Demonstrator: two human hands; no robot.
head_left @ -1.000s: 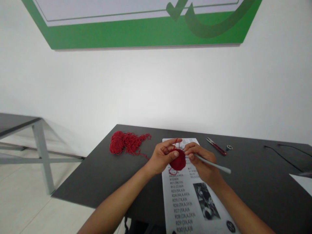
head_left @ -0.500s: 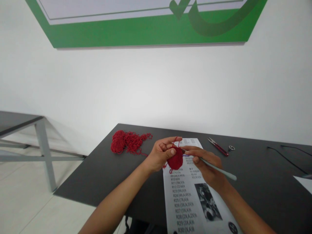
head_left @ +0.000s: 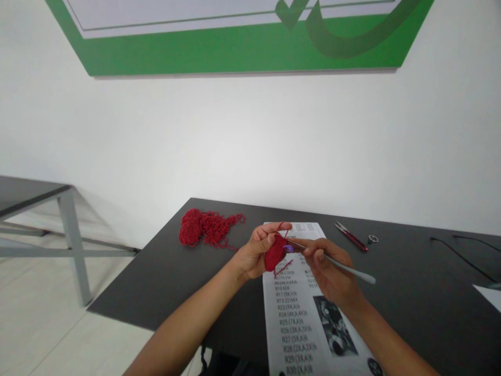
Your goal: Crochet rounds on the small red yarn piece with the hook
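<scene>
Between the thumb and fingers of my left hand (head_left: 254,251) is a small round red crochet piece (head_left: 275,254), with working yarn running over the raised index finger. A purple stitch marker (head_left: 288,248) hangs at the piece's right edge. My right hand (head_left: 331,266) is closed around a crochet hook (head_left: 354,270) with a thick pale grey-green handle; its metal shaft points left to the top edge of the piece. Whether the tip is inside a stitch is too small to tell. A ball of red yarn (head_left: 191,227) lies on the left, beside a loose tangle of the same yarn (head_left: 217,228).
Under my hands a printed pattern sheet (head_left: 291,324) lies on the dark table (head_left: 219,303). Red-handled thread snips (head_left: 352,237) and a small ring-shaped metal item (head_left: 373,238) lie to the right. Farther right are thin dark glasses arms (head_left: 462,258) and a white paper corner (head_left: 489,296).
My left hand has turned the red piece, so it shows narrower and the purple marker is more visible. My right hand and the hook have shifted slightly left.
</scene>
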